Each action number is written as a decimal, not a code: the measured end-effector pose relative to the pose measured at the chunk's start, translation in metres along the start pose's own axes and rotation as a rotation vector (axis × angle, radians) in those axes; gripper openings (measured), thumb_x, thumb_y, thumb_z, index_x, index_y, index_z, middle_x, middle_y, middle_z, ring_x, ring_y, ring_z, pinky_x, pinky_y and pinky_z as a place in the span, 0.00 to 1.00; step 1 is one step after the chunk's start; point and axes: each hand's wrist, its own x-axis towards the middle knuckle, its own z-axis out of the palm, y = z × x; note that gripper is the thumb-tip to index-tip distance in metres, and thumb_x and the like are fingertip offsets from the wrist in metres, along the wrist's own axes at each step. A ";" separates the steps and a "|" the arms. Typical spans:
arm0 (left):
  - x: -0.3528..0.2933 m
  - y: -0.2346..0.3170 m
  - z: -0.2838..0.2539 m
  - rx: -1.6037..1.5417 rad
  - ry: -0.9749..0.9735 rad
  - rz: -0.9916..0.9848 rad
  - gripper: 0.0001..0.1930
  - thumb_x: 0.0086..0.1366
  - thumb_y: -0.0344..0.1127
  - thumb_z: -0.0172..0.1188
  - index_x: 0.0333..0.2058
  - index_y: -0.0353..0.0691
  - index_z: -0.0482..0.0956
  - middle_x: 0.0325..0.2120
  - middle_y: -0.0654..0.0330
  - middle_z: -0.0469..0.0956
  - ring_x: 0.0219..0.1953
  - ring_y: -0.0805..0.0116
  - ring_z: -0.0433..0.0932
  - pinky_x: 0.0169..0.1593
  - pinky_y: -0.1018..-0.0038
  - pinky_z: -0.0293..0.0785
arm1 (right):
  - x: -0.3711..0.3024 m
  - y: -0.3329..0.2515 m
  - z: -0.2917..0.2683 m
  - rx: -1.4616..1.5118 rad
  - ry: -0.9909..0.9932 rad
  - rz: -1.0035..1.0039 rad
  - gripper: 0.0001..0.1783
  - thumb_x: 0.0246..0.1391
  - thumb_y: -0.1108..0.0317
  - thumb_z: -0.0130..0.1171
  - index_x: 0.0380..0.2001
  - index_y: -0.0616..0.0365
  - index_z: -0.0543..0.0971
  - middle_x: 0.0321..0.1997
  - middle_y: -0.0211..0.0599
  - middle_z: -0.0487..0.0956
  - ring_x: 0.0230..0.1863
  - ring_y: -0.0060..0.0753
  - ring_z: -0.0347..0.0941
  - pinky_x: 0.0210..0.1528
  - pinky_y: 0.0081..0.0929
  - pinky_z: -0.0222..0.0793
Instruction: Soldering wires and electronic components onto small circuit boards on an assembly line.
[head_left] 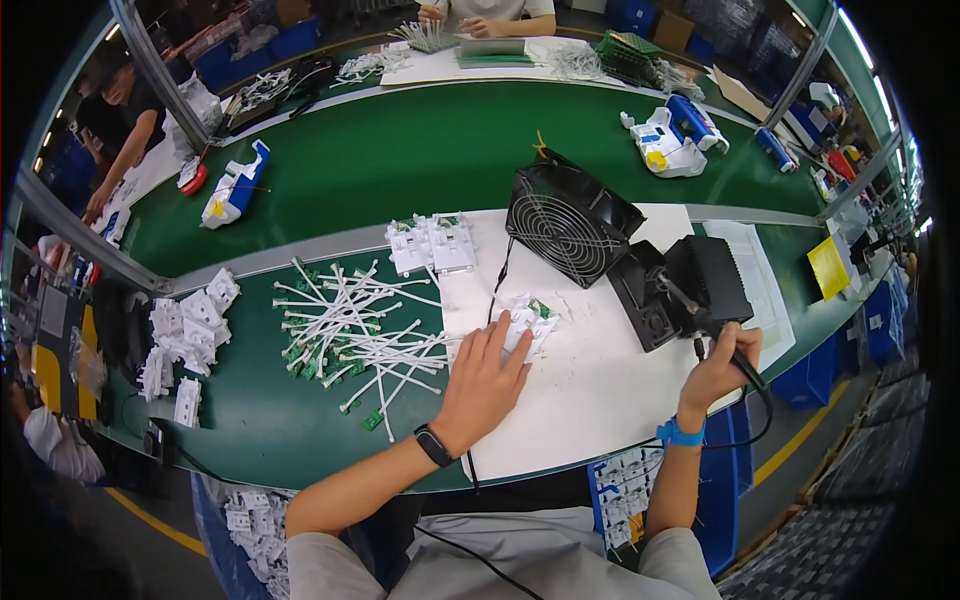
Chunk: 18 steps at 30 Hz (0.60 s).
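Observation:
My left hand (487, 385) lies palm down on the white work sheet, fingers stretched out and apart. Its fingertips and thumb touch a small white plastic housing (532, 318) with a bit of green circuit board in it. On the right, my right hand (722, 368) is closed round the black handle of a soldering iron (750, 372), beside the black soldering station (708, 282). The iron's tip cannot be made out. Left of the sheet lies a heap of white cables (350, 325) with small green boards on their ends.
A black fan (568, 215) stands behind the housing. More white housings (432, 243) sit at the sheet's far left corner, others (190, 330) are piled further left. Beyond a metal rail, a green belt (400, 150) carries white-and-blue units (670, 138). Other people work across and at left.

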 end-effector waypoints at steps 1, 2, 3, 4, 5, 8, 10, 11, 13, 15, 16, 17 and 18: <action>0.000 0.000 0.000 -0.012 0.004 0.004 0.23 0.62 0.34 0.67 0.57 0.40 0.78 0.61 0.43 0.70 0.53 0.47 0.72 0.58 0.57 0.69 | 0.006 0.000 -0.001 -0.024 0.033 0.043 0.13 0.66 0.73 0.56 0.27 0.59 0.67 0.26 0.27 0.67 0.29 0.16 0.60 0.32 0.21 0.56; 0.000 0.002 0.001 -0.012 0.007 0.005 0.23 0.62 0.34 0.67 0.57 0.40 0.78 0.61 0.43 0.70 0.53 0.47 0.72 0.58 0.57 0.69 | 0.013 0.005 -0.002 -0.052 0.049 -0.029 0.16 0.67 0.70 0.58 0.25 0.54 0.64 0.24 0.21 0.64 0.26 0.10 0.55 0.27 0.16 0.49; -0.001 -0.001 0.002 -0.010 0.010 0.005 0.23 0.62 0.35 0.67 0.56 0.39 0.78 0.61 0.43 0.70 0.53 0.48 0.72 0.58 0.58 0.69 | 0.015 0.011 0.003 -0.043 0.038 -0.028 0.16 0.67 0.70 0.58 0.25 0.54 0.64 0.24 0.21 0.64 0.26 0.10 0.55 0.27 0.16 0.49; -0.003 -0.002 0.002 -0.007 0.013 0.005 0.23 0.62 0.35 0.67 0.56 0.39 0.78 0.61 0.43 0.70 0.53 0.48 0.72 0.58 0.58 0.70 | 0.015 0.015 0.009 -0.085 0.007 -0.036 0.16 0.67 0.70 0.57 0.25 0.54 0.65 0.24 0.21 0.63 0.26 0.10 0.56 0.27 0.17 0.50; -0.002 -0.001 0.001 0.001 0.007 -0.001 0.23 0.62 0.35 0.67 0.56 0.38 0.78 0.61 0.44 0.71 0.53 0.49 0.72 0.58 0.59 0.70 | 0.018 0.020 0.010 -0.129 -0.016 -0.047 0.15 0.67 0.71 0.57 0.26 0.55 0.66 0.24 0.21 0.63 0.26 0.11 0.56 0.27 0.17 0.50; -0.001 0.001 0.003 0.002 0.018 0.006 0.23 0.62 0.35 0.67 0.56 0.38 0.79 0.61 0.44 0.71 0.54 0.50 0.73 0.58 0.60 0.71 | 0.023 0.023 0.020 -0.205 -0.244 -0.004 0.11 0.65 0.73 0.60 0.28 0.60 0.70 0.23 0.26 0.67 0.28 0.17 0.62 0.32 0.23 0.59; -0.002 0.001 0.002 -0.003 0.026 -0.001 0.23 0.62 0.35 0.67 0.56 0.38 0.79 0.61 0.44 0.71 0.54 0.50 0.73 0.58 0.61 0.73 | 0.018 0.027 0.039 -0.217 -0.324 0.013 0.12 0.65 0.71 0.62 0.28 0.60 0.71 0.24 0.27 0.70 0.28 0.17 0.64 0.31 0.23 0.61; -0.004 0.000 0.001 -0.005 0.028 -0.006 0.23 0.62 0.35 0.67 0.56 0.38 0.79 0.61 0.44 0.71 0.54 0.49 0.73 0.57 0.61 0.74 | 0.013 0.025 0.050 -0.190 -0.341 0.028 0.13 0.65 0.70 0.62 0.28 0.60 0.71 0.24 0.27 0.71 0.28 0.17 0.65 0.31 0.22 0.61; -0.006 0.000 0.001 0.006 0.035 -0.012 0.23 0.62 0.35 0.67 0.56 0.38 0.79 0.61 0.44 0.71 0.54 0.49 0.74 0.57 0.60 0.74 | 0.008 0.024 0.054 -0.170 -0.369 0.019 0.12 0.65 0.69 0.63 0.30 0.61 0.74 0.25 0.26 0.72 0.28 0.15 0.65 0.31 0.20 0.61; -0.007 0.001 0.003 -0.007 0.047 0.002 0.23 0.61 0.35 0.67 0.55 0.38 0.79 0.61 0.43 0.71 0.53 0.49 0.74 0.56 0.61 0.75 | 0.005 0.028 0.052 -0.149 -0.355 0.017 0.09 0.65 0.69 0.64 0.33 0.61 0.77 0.25 0.26 0.73 0.27 0.14 0.65 0.30 0.19 0.60; -0.004 0.000 0.003 -0.012 0.064 0.026 0.22 0.61 0.35 0.67 0.54 0.37 0.80 0.61 0.44 0.71 0.52 0.50 0.74 0.54 0.62 0.77 | 0.008 0.034 0.047 -0.114 -0.363 0.115 0.08 0.65 0.69 0.64 0.33 0.61 0.78 0.26 0.26 0.73 0.27 0.14 0.64 0.29 0.18 0.58; -0.002 0.000 0.002 -0.001 0.066 0.026 0.22 0.61 0.35 0.67 0.54 0.37 0.80 0.61 0.44 0.71 0.52 0.50 0.74 0.54 0.62 0.77 | 0.011 0.036 0.043 -0.081 -0.368 0.214 0.08 0.65 0.69 0.64 0.34 0.61 0.78 0.26 0.25 0.73 0.27 0.13 0.64 0.28 0.17 0.57; -0.001 0.000 0.000 -0.023 0.078 0.032 0.22 0.60 0.35 0.67 0.53 0.37 0.80 0.60 0.44 0.72 0.51 0.50 0.74 0.52 0.63 0.78 | 0.013 0.036 0.039 -0.014 -0.403 0.334 0.06 0.65 0.69 0.64 0.37 0.60 0.79 0.27 0.25 0.73 0.26 0.12 0.63 0.25 0.17 0.54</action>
